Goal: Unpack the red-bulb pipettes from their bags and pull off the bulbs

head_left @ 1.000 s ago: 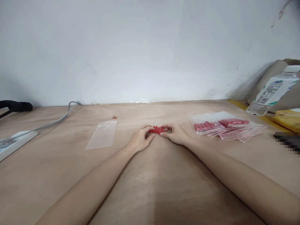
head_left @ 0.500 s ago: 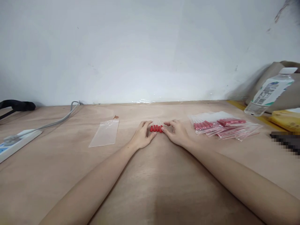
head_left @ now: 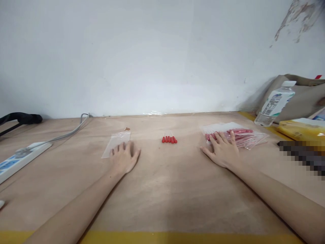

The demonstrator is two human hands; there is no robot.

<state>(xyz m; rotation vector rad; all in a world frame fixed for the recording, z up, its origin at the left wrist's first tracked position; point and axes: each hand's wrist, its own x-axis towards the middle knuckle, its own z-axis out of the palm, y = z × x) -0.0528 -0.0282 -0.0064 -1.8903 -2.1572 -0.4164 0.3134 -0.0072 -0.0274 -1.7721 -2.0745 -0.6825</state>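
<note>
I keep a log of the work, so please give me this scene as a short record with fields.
Left hand: open, partly over flat clear bag
Right hand: open, partly over pile of clear bags, red inside
Middle: five red-ended pieces, side by side on table
Left side: white power strip, grey cable
Right side: labelled bottle

red bulbs (head_left: 169, 139), pale-brown wood-grained tabletop (head_left: 152, 186), yellow edging (head_left: 127, 237), grey cable (head_left: 68, 133), white bottle cap (head_left: 289, 83)
</note>
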